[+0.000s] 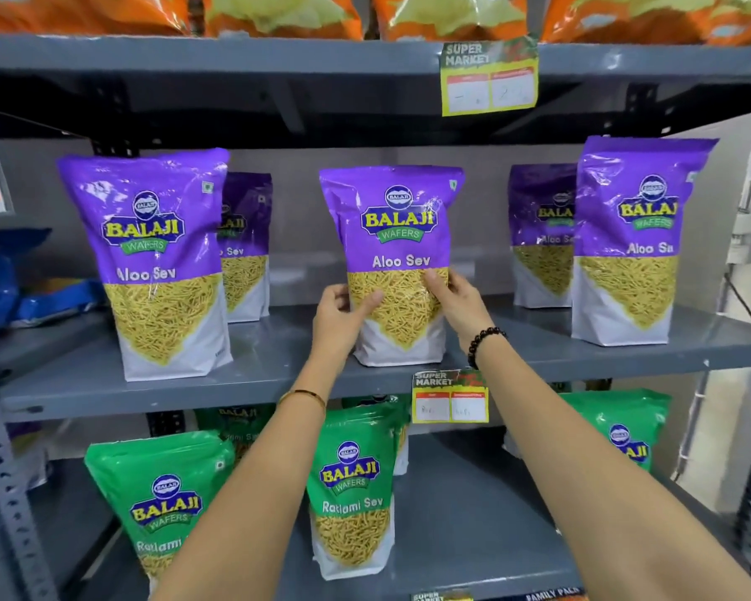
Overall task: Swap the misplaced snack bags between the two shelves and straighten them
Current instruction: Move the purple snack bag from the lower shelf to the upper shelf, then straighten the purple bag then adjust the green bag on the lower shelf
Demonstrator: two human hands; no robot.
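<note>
A purple Aloo Sev bag [397, 236] stands upright at the middle of the grey middle shelf [83, 383]. My left hand [341, 316] grips its lower left side and my right hand [456, 303] grips its lower right side. More purple Aloo Sev bags stand on the same shelf: one at the left [157, 262] with another behind it [246, 245], and two at the right [634, 240] [538, 236]. On the lower shelf [473, 514] stand green Ratlami Sev bags at the left [161, 501], middle [352, 488] and right [621, 427].
Orange snack bags [278, 15] fill the top shelf. Yellow price tags hang on the shelf edges [488, 78] [449, 396]. Blue packets [14, 279] lie at the far left. A perforated metal upright [1, 492] borders the left; a white wall with cables [746, 236] borders the right.
</note>
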